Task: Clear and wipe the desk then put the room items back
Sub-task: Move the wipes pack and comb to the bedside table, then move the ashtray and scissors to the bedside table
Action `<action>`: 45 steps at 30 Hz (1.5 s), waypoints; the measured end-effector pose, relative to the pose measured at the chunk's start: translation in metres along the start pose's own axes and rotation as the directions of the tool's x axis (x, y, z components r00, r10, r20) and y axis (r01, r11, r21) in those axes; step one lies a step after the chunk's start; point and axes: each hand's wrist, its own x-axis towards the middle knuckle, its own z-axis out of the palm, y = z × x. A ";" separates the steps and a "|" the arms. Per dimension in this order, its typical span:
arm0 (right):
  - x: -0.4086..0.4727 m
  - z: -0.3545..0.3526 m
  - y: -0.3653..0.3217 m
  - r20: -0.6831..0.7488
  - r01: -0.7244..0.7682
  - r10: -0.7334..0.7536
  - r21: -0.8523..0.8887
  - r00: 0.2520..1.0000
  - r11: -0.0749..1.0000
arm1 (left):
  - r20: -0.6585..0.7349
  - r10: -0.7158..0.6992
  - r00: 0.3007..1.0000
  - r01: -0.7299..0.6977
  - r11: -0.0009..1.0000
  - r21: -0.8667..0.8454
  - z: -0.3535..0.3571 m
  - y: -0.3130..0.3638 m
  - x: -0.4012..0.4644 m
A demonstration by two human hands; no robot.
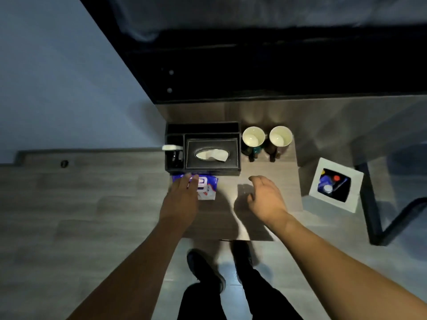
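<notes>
Looking down from the head view, I saw the desk (pixel 265 227) jutting out from a dark wall unit, with my shoes on the floor below its near edge. At the back left of the desk stood a black organiser (pixel 175 135), and in its main compartment a tissue box (pixel 212 155) with a tissue sticking out of the slot. A small white item lay across the organiser's left compartment; I could not tell what it was. Just right of the organiser stood two mugs (pixel 253 137) side by side, pale inside, handles turned toward me. On the floor, right of the desk, sat a white bin (pixel 323 165) with blue, red and yellow rubbish in it.

A blue and white pack (pixel 208 188) lay on the desk, right in front of the organiser and close against it. My left hand (pixel 182 197) lay on the pack's left half, fingers fairly straight and reaching its far edge; whether they gripped it I could not tell. My right hand (pixel 265 197) hovered over bare desk in front of the mugs, fingers loosely curled, holding nothing.
</notes>
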 end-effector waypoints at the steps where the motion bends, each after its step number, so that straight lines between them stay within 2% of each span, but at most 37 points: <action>1: -0.014 -0.013 -0.007 -0.037 -0.002 0.004 0.048 0.999 0.999 | -0.070 0.026 0.997 -0.028 0.999 -0.022 -0.016 0.007 -0.007; 3: -0.038 -0.037 -0.022 -0.126 -0.003 0.021 0.146 0.992 0.989 | -0.199 0.065 0.978 -0.081 0.994 -0.069 -0.043 0.019 -0.019; 5: -0.057 -0.054 -0.034 -0.203 0.020 0.022 0.204 0.979 0.979 | -0.268 0.101 0.958 -0.126 0.989 -0.078 -0.066 0.032 -0.027; 9: -0.088 -0.086 -0.051 -0.308 0.055 0.025 0.248 0.951 0.967 | -0.437 0.224 0.871 -0.274 0.960 -0.054 -0.105 0.051 -0.032; 15: -0.152 -0.127 -0.014 -0.475 -0.094 0.221 0.277 0.851 0.956 | -0.515 0.391 0.763 -0.490 0.869 -0.066 -0.129 0.112 -0.018; 19: -0.213 -0.153 0.037 -0.569 -0.192 0.380 0.363 0.729 0.912 | -0.520 0.546 0.657 -0.662 0.747 -0.052 -0.136 0.200 -0.027; 24: -0.301 -0.173 0.122 -0.651 -0.297 0.548 0.463 0.525 0.835 | -0.514 0.741 0.432 -0.852 0.522 0.036 -0.133 0.337 -0.058; 29: -0.398 -0.187 0.226 -0.662 -0.361 0.680 0.579 0.316 0.731 | -0.480 0.851 0.212 -0.942 0.309 0.133 -0.124 0.489 -0.113; 33: -0.474 -0.197 0.313 -0.632 -0.359 0.759 0.680 0.155 0.639 | -0.467 0.878 0.106 -0.976 0.182 0.120 -0.107 0.607 -0.158; 41: -0.562 -0.220 0.433 -0.584 -0.387 0.810 0.738 0.044 0.553 | -0.366 0.931 -0.009 -0.995 0.028 0.094 -0.063 0.777 -0.226; 45: -0.575 -0.236 0.496 -0.566 -0.385 0.824 0.753 0.033 0.533 | -0.326 0.944 -0.039 -0.997 -0.015 0.076 -0.039 0.852 -0.235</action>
